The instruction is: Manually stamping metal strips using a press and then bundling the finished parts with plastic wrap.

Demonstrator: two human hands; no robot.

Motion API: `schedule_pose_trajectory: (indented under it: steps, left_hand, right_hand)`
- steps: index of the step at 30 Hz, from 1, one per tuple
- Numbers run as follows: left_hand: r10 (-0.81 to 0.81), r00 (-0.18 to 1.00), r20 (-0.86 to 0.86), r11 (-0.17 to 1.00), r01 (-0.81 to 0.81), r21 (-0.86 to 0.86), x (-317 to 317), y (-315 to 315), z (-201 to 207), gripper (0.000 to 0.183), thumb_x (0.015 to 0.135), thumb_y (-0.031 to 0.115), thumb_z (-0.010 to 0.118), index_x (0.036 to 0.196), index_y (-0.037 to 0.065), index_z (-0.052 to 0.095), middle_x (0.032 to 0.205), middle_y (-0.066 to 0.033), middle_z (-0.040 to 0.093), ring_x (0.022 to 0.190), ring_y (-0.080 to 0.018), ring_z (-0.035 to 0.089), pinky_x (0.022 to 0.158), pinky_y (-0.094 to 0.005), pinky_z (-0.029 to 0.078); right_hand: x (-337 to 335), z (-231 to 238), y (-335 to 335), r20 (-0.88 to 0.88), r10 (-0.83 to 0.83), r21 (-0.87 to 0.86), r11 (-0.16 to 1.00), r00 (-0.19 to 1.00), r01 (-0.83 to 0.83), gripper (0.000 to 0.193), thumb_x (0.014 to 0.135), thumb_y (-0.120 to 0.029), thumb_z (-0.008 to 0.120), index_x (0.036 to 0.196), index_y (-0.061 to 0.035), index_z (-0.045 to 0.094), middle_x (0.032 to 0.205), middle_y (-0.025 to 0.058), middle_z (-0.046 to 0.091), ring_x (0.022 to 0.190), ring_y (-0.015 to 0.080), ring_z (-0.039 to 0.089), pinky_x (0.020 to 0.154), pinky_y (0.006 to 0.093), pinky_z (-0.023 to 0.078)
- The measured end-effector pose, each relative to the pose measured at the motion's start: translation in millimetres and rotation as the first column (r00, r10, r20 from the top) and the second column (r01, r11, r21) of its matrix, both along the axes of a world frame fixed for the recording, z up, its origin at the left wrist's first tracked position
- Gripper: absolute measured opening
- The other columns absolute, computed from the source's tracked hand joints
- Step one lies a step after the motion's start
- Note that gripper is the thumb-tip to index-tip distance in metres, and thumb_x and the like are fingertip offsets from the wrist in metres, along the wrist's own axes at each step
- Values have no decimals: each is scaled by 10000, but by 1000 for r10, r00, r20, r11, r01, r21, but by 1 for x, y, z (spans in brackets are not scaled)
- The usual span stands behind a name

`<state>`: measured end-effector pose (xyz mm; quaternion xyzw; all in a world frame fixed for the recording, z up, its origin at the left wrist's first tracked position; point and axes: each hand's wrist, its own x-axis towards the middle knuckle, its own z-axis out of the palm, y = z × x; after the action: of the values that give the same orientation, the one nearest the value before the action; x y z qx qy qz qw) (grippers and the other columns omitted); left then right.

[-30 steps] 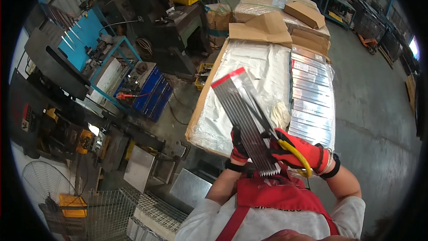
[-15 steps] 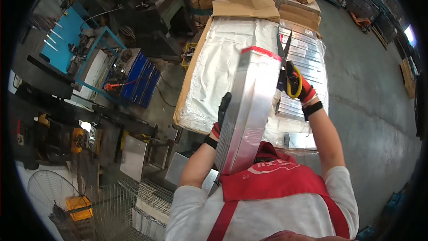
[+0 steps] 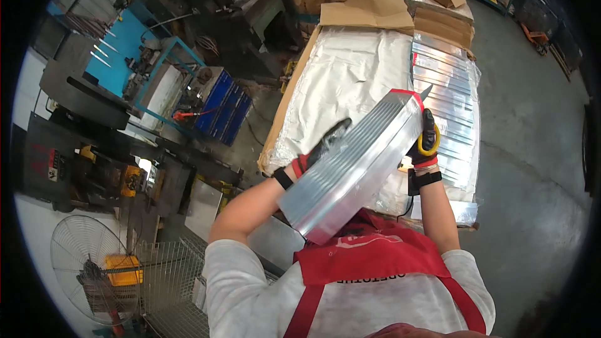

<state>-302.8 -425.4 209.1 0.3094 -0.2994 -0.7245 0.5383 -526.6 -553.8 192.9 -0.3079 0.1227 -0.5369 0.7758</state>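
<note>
A long, wrapped bundle of silvery metal profiles (image 3: 360, 163) with red tape round its far end lies slantwise in front of my chest. Against its left side is my left hand (image 3: 325, 144), in a black and red glove, supporting the bundle; part of the fingers is hidden behind it. My right hand (image 3: 427, 138), gloved alike, is closed round yellow-handled scissors (image 3: 430, 145) beside the bundle's far right end. The dark scissor blades point away, partly hidden behind the taped end.
A big open carton (image 3: 291, 97) holds white sheeting (image 3: 357, 69) and a row of similar metal bundles (image 3: 446, 94) on its right. Cardboard flaps (image 3: 369, 9) stand at the far side. Left are a blue tool cabinet (image 3: 222, 106), a fan (image 3: 84, 263) and a wire cage (image 3: 172, 275).
The bundle has swung from nearly upright in view to a slant, its far end moving right and its near end left. My right hand with the scissors has come down and closer to it.
</note>
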Motion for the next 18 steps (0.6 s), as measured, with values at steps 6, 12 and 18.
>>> schedule_pose_trajectory:
  steps: [6, 12, 18]
  left_hand:
    - [45, 983, -179, 975, -82, -208, -42, 19, 64, 506, 796, 197, 490, 1238, 34, 306, 1255, -118, 348, 1144, -220, 341, 943, -313, 272]
    - [698, 714, 64, 603, -537, -590, -97, -21, 10, 552, 784, 91, 527, 1267, 58, 263, 1290, -106, 300, 1238, -203, 186, 1006, -313, 106]
    - [449, 419, -789, 614, -787, -68, -73, -18, 112, 438, 779, 380, 521, 1105, 91, 473, 1127, -83, 483, 1020, -236, 460, 899, -360, 342]
  right_hand:
    - [-6, 21, -16, -379, -791, -757, 563, 480, 332, 643, 677, -323, 603, 1164, 20, 360, 1154, 150, 429, 1123, 246, 346, 966, 364, 239]
    - [13, 66, 2, 296, -941, -896, -216, 162, 387, 535, 697, -69, 556, 1181, -7, 335, 1137, 167, 453, 1037, 292, 465, 891, 369, 353]
    - [15, 160, 59, 119, 108, -312, 948, 987, -66, 514, 829, -316, 474, 1228, -51, 286, 1125, 93, 456, 1054, 189, 428, 922, 334, 313]
